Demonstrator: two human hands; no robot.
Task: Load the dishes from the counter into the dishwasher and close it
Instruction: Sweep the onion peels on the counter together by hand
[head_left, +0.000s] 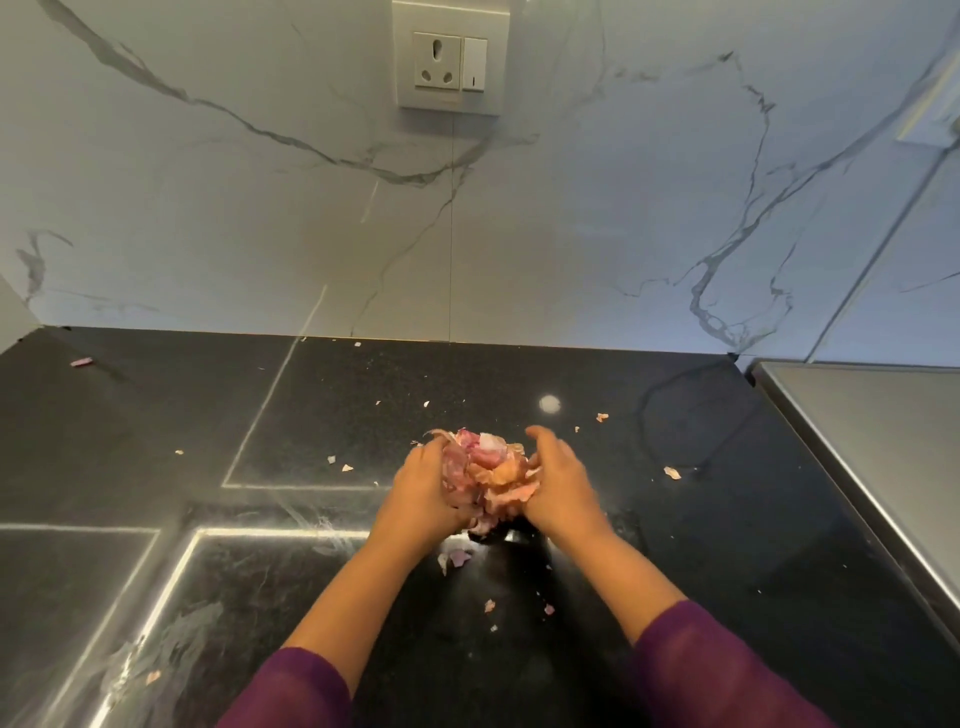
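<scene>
Two hands, one heap. We list the left hand (423, 486) and right hand (558, 483), both cupped with fingers curled round a heap of peels (488, 467), pink and tan, pressed between them over the middle of the counter (701, 519). We cannot tell whether the heap is lifted or resting. Scraps (671, 472): loose, scattered around the heap and nearer us. Counter: black, glossy, streaked with reflections. Wall (260, 208): marbled white, with a socket (449, 62) high up. Steel surface (883, 415): at the right edge, purpose unclear. Dishes: none in view. Dishwasher: not in view. We judge the loading not visibly begun, since the hands are busy with waste and nothing shows as stacked or shut. Left to do, as far as we see: drop the peels, fetch the dishes, load, close.
</scene>
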